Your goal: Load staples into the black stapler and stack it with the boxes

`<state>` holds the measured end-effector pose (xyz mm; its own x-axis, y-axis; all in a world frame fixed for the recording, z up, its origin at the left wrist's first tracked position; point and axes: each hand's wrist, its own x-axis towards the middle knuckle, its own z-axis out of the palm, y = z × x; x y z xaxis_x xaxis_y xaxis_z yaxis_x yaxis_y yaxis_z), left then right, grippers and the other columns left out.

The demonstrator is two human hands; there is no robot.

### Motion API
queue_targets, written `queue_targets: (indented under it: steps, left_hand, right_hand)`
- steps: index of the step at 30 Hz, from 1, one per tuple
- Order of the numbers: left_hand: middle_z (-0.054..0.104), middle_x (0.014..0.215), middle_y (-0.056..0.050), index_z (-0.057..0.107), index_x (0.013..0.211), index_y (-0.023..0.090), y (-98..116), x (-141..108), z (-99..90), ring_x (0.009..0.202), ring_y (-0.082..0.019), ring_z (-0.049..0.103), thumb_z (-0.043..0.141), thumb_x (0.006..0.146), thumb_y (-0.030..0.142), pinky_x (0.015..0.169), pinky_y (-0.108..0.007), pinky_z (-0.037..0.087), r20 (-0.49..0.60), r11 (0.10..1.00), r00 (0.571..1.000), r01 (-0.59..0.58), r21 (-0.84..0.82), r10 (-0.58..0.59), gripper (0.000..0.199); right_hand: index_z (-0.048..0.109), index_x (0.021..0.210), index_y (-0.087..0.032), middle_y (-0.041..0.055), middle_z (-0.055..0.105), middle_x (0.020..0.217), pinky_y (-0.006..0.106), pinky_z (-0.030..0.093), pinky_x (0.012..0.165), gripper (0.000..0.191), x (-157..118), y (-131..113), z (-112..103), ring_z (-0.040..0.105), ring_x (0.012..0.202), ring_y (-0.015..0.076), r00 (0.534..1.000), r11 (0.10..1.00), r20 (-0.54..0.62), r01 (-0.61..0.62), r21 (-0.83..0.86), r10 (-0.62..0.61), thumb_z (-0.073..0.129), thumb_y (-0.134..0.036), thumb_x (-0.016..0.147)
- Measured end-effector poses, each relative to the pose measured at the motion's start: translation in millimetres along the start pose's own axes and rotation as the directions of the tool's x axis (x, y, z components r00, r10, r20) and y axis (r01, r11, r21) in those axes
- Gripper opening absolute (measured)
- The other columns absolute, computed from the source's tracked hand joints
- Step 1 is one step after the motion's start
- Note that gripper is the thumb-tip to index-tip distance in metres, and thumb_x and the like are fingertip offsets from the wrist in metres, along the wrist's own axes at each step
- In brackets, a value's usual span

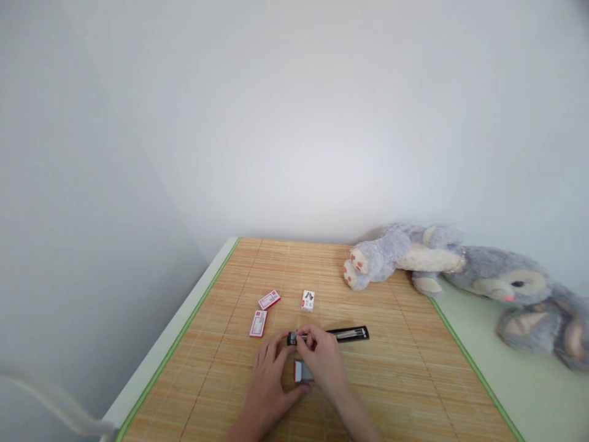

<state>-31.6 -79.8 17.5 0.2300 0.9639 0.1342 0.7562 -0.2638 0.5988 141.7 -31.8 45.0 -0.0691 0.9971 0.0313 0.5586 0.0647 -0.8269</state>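
Note:
A long black stapler (352, 334) lies opened out on the bamboo mat, its metal rail showing at the right. My left hand (270, 379) rests by the stapler's left end, fingers spread and touching it, the thumb stretched toward a small box. That box (298, 371) is open, with grey content that looks like staples, and is partly covered by my right hand. Over the left part of the stapler, my right hand (323, 361) is closed in a pinch. Whatever sits between those fingertips is too small to make out.
Two red-and-white boxes (258, 323) lie to the left, beyond my left hand. A smaller white box (308, 300) with a dark picture stands farther back. A grey plush toy (427, 258) stretches across the back right edge. The bamboo mat (221, 380) has green borders.

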Motion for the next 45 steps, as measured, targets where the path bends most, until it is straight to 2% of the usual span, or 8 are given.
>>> queue_targets:
  steps: [2, 5, 9, 19, 27, 32, 38, 45]
  left_hand:
    - [0.055, 0.143, -0.007, 0.063, 0.132, 0.036, -0.2, -1.3, -2.8, 0.134, -0.034, 0.049, 0.084, 0.073, 0.040, 0.112, -0.050, 0.040, 0.019, 0.999, 1.000, 0.009, -0.037, -0.008, 0.063]
    - [0.064, 0.123, -0.004, 0.068, 0.123, 0.037, 0.6, -0.5, -6.8, 0.119, -0.029, 0.056, 0.080, 0.079, 0.042, 0.105, -0.046, 0.042, 0.100, 0.998, 0.995, -0.007, -0.059, 0.013, 0.046]
    - [0.068, 0.112, -0.003, 0.072, 0.112, 0.034, 2.7, 2.7, -8.7, 0.111, -0.027, 0.058, 0.076, 0.084, 0.043, 0.101, -0.044, 0.039, 0.151, 0.998, 0.988, -0.034, -0.059, 0.043, 0.030]
    - [0.070, 0.110, -0.003, 0.073, 0.112, 0.035, 1.6, 2.2, -7.7, 0.110, -0.027, 0.058, 0.076, 0.083, 0.045, 0.099, -0.043, 0.038, 0.148, 0.997, 0.988, -0.021, -0.070, 0.031, 0.031]
    - [0.070, 0.108, -0.002, 0.073, 0.109, 0.034, 3.4, 3.1, -8.6, 0.109, -0.026, 0.059, 0.077, 0.083, 0.043, 0.097, -0.041, 0.038, 0.145, 0.998, 0.989, -0.022, -0.057, 0.030, 0.027]
    - [0.070, 0.111, -0.002, 0.073, 0.113, 0.034, 2.0, 2.9, -8.6, 0.109, -0.027, 0.059, 0.079, 0.081, 0.043, 0.098, -0.042, 0.039, 0.134, 0.998, 0.990, -0.024, -0.051, 0.030, 0.033]
    - [0.072, 0.101, 0.000, 0.072, 0.116, 0.037, 0.0, 2.5, -8.6, 0.103, -0.025, 0.062, 0.079, 0.082, 0.045, 0.095, -0.040, 0.040, 0.137, 0.998, 0.990, -0.028, -0.064, 0.036, 0.035]
    - [0.074, 0.102, 0.001, 0.071, 0.118, 0.039, 7.7, 7.5, -0.8, 0.103, -0.025, 0.062, 0.079, 0.082, 0.045, 0.096, -0.041, 0.041, 0.166, 0.996, 0.984, -0.054, -0.075, 0.066, 0.038]
  right_hand:
    - [0.073, 0.092, -0.023, -0.0044, 0.060, 0.062, 0.024, 0.034, 0.061, 0.017, -3.2, -5.0, -15.9, 0.054, 0.059, 0.0135, 0.998, 0.996, 0.051, 0.038, -0.076, -0.034, 0.059, -0.033, 0.093]
    - [0.075, 0.088, -0.025, -0.0035, 0.067, 0.067, 0.025, 0.033, 0.062, 0.010, -12.6, -7.0, -36.8, 0.059, 0.064, 0.0146, 0.968, 0.965, 0.235, 0.139, -0.224, -0.085, 0.066, -0.025, 0.084]
    - [0.079, 0.085, -0.027, -0.0005, 0.074, 0.072, 0.026, 0.032, 0.062, 0.016, -21.3, -2.8, -43.6, 0.064, 0.067, 0.0174, 0.915, 0.910, 0.398, 0.222, -0.351, -0.069, 0.068, -0.020, 0.076]
    - [0.083, 0.082, -0.029, 0.0022, 0.079, 0.074, 0.025, 0.040, 0.063, 0.019, -16.9, 8.8, -27.4, 0.069, 0.069, 0.0197, 0.917, 0.905, 0.397, 0.187, -0.382, -0.022, 0.067, -0.022, 0.076]
    - [0.083, 0.081, -0.029, 0.0006, 0.077, 0.072, 0.026, 0.036, 0.063, 0.016, -15.3, 8.0, -24.9, 0.066, 0.068, 0.0180, 0.919, 0.929, 0.393, 0.168, -0.329, -0.027, 0.070, -0.022, 0.075]
    - [0.080, 0.089, -0.027, -0.0026, 0.072, 0.070, 0.023, 0.031, 0.057, 0.013, -16.0, 8.8, -44.9, 0.061, 0.062, 0.0143, 0.928, 0.964, 0.373, 0.100, -0.245, -0.001, 0.071, -0.030, 0.081]
    - [0.072, 0.102, -0.028, -0.0051, 0.068, 0.072, 0.024, 0.028, 0.059, 0.032, -31.6, 35.3, -88.9, 0.059, 0.066, 0.0151, 0.933, 0.953, 0.356, 0.052, -0.299, 0.061, 0.079, -0.027, 0.071]
    - [0.069, 0.099, -0.027, -0.0062, 0.065, 0.071, 0.024, 0.028, 0.060, 0.026, -39.9, 39.4, -75.3, 0.059, 0.067, 0.0143, 0.928, 0.967, 0.371, 0.068, -0.244, 0.028, 0.075, -0.024, 0.074]
